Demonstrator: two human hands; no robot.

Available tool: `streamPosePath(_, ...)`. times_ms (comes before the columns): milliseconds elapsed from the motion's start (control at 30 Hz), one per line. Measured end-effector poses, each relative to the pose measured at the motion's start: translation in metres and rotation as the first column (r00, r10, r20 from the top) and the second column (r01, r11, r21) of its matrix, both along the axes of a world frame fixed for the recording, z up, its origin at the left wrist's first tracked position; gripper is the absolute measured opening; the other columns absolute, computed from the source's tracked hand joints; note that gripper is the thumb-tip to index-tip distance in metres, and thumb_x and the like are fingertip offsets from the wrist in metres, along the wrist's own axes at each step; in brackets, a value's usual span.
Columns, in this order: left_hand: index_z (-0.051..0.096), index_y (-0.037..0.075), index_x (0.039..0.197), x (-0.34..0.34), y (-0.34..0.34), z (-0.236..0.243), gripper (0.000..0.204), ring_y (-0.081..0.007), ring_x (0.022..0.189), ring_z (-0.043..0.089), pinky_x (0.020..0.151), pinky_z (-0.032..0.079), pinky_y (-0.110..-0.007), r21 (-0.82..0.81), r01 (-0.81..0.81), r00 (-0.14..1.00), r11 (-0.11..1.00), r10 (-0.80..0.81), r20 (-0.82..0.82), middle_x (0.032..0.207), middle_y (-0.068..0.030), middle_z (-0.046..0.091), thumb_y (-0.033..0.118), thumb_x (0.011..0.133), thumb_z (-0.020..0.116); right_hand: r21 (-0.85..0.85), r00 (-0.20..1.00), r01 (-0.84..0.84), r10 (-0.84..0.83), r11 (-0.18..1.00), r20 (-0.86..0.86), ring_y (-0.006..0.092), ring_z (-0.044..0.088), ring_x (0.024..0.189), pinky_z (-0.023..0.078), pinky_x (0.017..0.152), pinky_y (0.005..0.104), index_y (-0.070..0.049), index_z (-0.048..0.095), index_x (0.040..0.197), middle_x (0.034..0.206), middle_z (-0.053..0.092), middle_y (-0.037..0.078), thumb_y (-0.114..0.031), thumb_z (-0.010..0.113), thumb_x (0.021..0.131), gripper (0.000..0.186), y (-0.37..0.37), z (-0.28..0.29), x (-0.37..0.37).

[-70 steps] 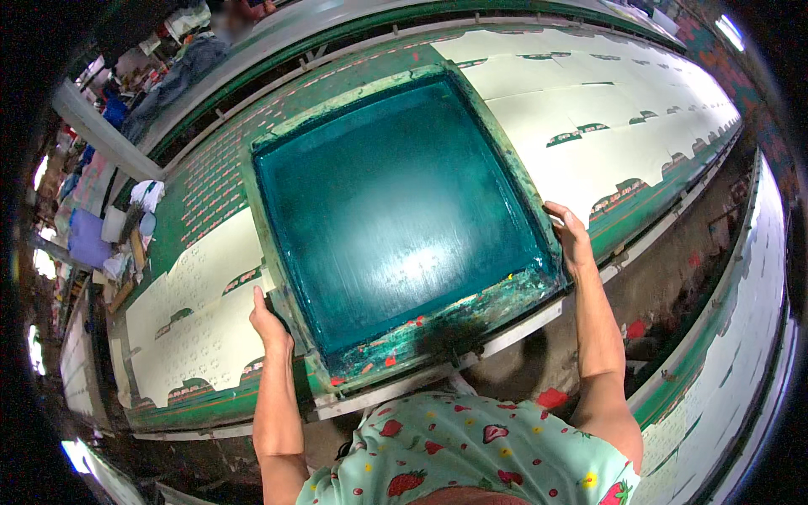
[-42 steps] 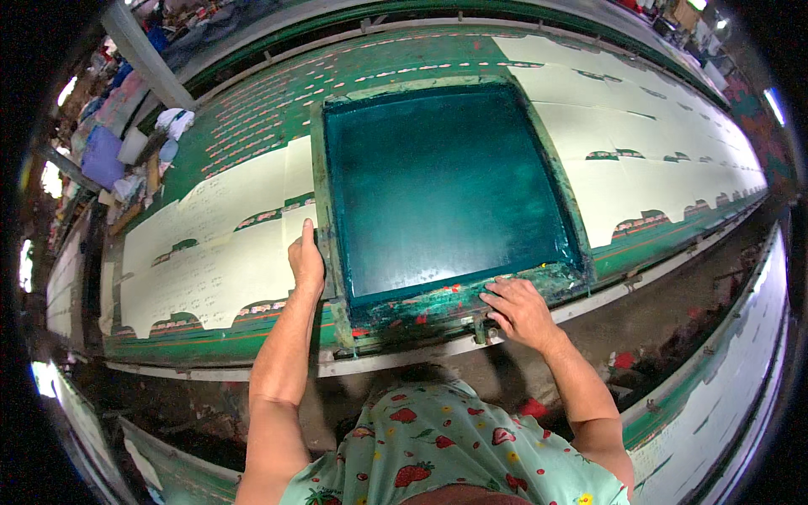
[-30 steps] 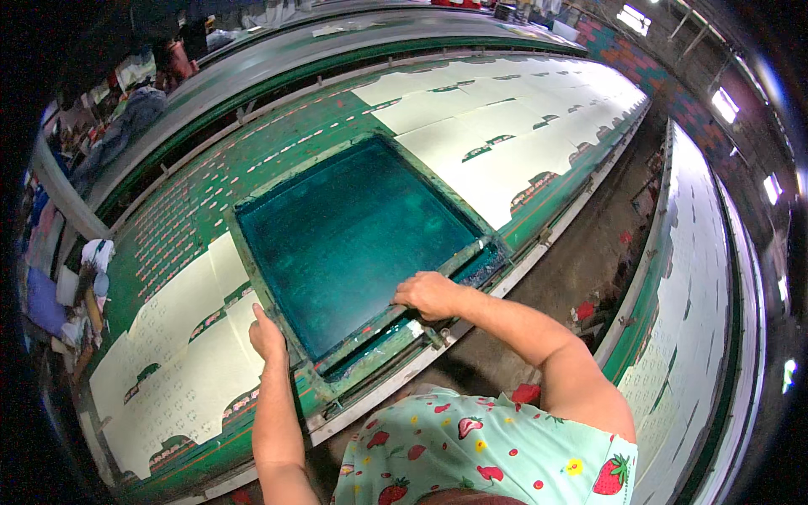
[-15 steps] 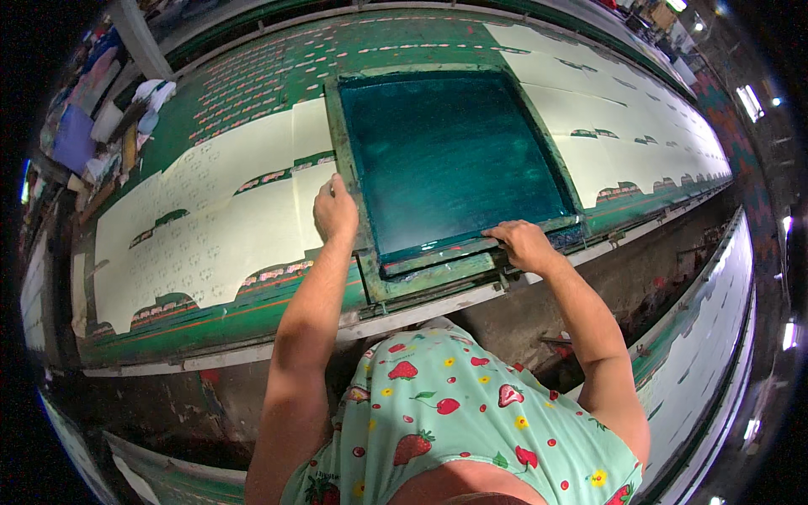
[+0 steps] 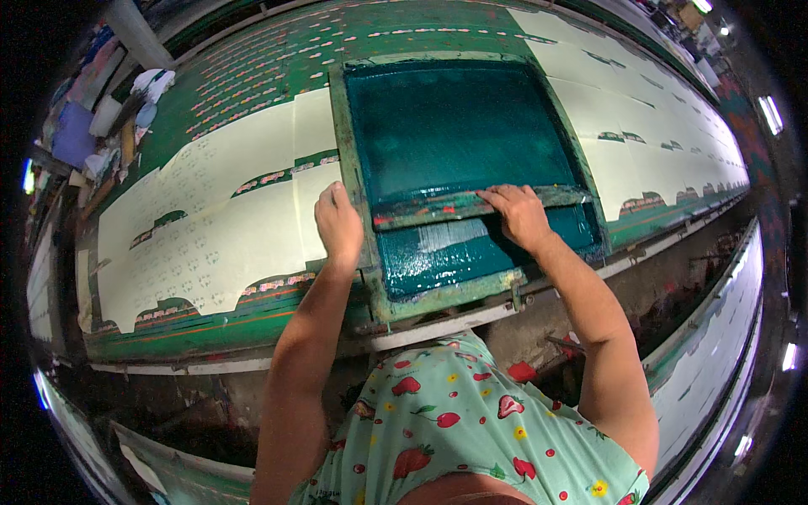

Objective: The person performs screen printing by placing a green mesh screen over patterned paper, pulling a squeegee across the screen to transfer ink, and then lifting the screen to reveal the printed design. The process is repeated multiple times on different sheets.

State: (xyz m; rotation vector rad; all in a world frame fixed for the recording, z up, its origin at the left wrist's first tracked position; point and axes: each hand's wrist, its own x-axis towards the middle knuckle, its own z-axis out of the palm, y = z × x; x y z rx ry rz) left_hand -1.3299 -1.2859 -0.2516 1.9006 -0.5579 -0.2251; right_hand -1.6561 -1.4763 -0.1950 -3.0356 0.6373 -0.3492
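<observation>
A screen-printing frame (image 5: pixel 341 126) with dark teal ink (image 5: pixel 454 122) across its mesh lies on the long green table. My right hand (image 5: pixel 520 220) is closed on the top edge of a long, worn green squeegee (image 5: pixel 429 208), which spans the frame from side to side in its nearer half. Between squeegee and near rail the ink is wet and glossy, with a paler streaked patch. At the left rail, my left hand (image 5: pixel 339 225) is curled against the frame, thumb uppermost; its fingertips are partly hidden.
Cream printed sheets (image 5: pixel 227 210) lie left of the frame, and more cream sheets (image 5: pixel 640 118) lie to its right. A pale metal rail (image 5: pixel 454 326) runs along the table's near edge. Cloths and containers (image 5: pixel 101 118) crowd the far left. Another table (image 5: pixel 707 370) stands at the right.
My right hand has pushed the squeegee away from me, from the near rail up the mesh, and shiny ink now shows behind it. My left hand stays at the left rail.
</observation>
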Motion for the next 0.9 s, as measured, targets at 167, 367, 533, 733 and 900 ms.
streamPosePath(167,0.071,-0.008,0.129,-0.002,-0.008,-0.007,0.052,-0.0464,0.119,0.063,0.107,0.048,-0.052,-0.016,-0.045,0.998,0.999,0.046,0.041,0.122,-0.0311,0.070,0.037,0.114,0.050,-0.007,0.998,0.004,-0.005,1.000,-0.070,0.0308,0.071,0.116,0.053,0.097,0.0485,-0.017,0.074,0.134,0.122,0.076,0.008,-0.005,0.071,0.086,0.050,-0.089,-0.002,0.070)
streamPosePath(367,0.067,-0.009,0.135,-0.008,-0.002,0.000,0.049,-0.0404,0.118,0.065,0.104,0.051,-0.049,0.052,-0.095,0.991,0.994,0.090,0.099,0.128,-0.0287,0.066,0.034,0.115,0.054,-0.052,0.994,-0.001,-0.005,0.999,-0.109,0.0328,0.071,0.119,0.056,0.098,0.0516,-0.018,0.071,0.137,0.126,0.075,0.009,-0.010,0.076,0.086,0.052,-0.195,-0.006,0.156)
streamPosePath(533,0.065,-0.010,0.140,-0.015,-0.005,0.007,0.052,-0.0381,0.117,0.067,0.106,0.053,-0.046,0.138,-0.251,0.960,0.958,0.227,0.166,0.131,-0.0271,0.064,0.035,0.115,0.056,-0.080,0.994,0.003,-0.012,0.997,-0.112,0.0338,0.071,0.120,0.056,0.098,0.0530,-0.020,0.071,0.138,0.123,0.075,0.010,-0.011,0.074,0.089,0.050,-0.267,-0.010,0.217)
streamPosePath(733,0.065,-0.009,0.140,-0.022,-0.015,0.018,0.053,-0.0374,0.115,0.068,0.103,0.054,-0.047,0.221,-0.303,0.948,0.927,0.270,0.169,0.129,-0.0258,0.064,0.037,0.114,0.057,-0.112,0.999,-0.046,0.048,0.993,0.015,0.0321,0.070,0.120,0.053,0.097,0.0499,-0.019,0.073,0.137,0.127,0.074,0.009,-0.008,0.076,0.089,0.050,-0.288,-0.025,0.227)
streamPosePath(900,0.064,-0.009,0.140,-0.024,-0.013,0.020,0.053,-0.0373,0.113,0.068,0.103,0.054,-0.047,0.246,-0.317,0.943,0.916,0.276,0.187,0.128,-0.0250,0.063,0.037,0.114,0.058,-0.056,0.997,-0.073,0.074,0.996,0.026,0.0333,0.072,0.118,0.056,0.099,0.0495,-0.017,0.074,0.133,0.125,0.076,0.011,-0.004,0.077,0.084,0.050,-0.279,-0.019,0.206)
